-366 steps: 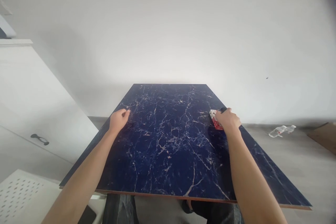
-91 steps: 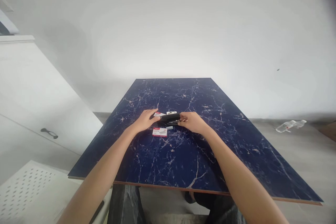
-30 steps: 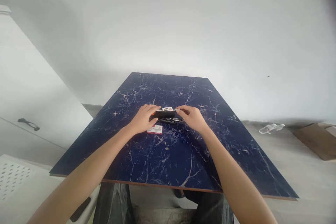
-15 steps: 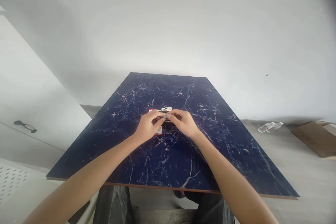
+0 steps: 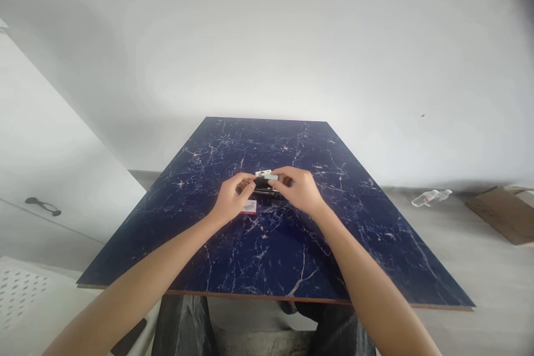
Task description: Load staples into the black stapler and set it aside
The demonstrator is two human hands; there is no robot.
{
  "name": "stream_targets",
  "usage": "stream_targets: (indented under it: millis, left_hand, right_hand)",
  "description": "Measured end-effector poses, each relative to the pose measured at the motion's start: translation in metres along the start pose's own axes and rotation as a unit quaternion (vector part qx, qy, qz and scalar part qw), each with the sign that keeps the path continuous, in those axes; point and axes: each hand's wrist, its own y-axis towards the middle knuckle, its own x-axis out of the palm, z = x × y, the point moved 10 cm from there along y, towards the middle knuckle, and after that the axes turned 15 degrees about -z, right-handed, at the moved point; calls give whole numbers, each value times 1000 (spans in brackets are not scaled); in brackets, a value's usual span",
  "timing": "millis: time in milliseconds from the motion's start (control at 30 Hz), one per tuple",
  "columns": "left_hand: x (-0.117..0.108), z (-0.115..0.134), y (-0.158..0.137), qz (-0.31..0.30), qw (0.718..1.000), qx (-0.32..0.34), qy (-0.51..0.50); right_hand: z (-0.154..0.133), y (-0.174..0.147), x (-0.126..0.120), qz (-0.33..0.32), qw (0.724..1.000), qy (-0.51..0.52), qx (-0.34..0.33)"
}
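My right hand [image 5: 298, 186] pinches a small light-grey bar, which looks like a strip of staples [image 5: 272, 177], between thumb and forefinger. Below it lies a black object with shiny metal edges, apparently a stapler [image 5: 267, 189], partly covered by the right fingers. At its left end is my left hand [image 5: 233, 193], with thumb and forefinger drawn close together; whatever is between their tips is too small to make out. Under the left hand, a white and red small box [image 5: 249, 207] shows only its near part. Just behind the black object sits a small white box [image 5: 262, 173] with dark print.
The things rest on a dark blue marbled table [image 5: 262, 267]. A white wall stands behind it, and a white cabinet with a dark handle [image 5: 43, 206] is at left. On the floor at right are clear plastic bottles [image 5: 431, 197] and a cardboard box [image 5: 500, 214].
My hands have moved apart from where their fingertips met. The grey strip now stays in my right hand, and more of the black object shows between them.
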Motion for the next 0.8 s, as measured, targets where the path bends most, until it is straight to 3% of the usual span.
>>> stream_targets:
  millis: [167, 367, 800]
  left_hand:
    - [-9, -5, 1, 24, 999, -7, 21]
    - [-13, -8, 1, 39, 999, -4, 33]
    - [-10, -2, 3, 20, 998, 6, 59]
  right_hand:
    - [34, -2, -26, -18, 998, -29, 58]
    - [64, 0, -2, -101, 989, -38, 101]
    - [70, 2, 14, -133, 984, -42, 112]
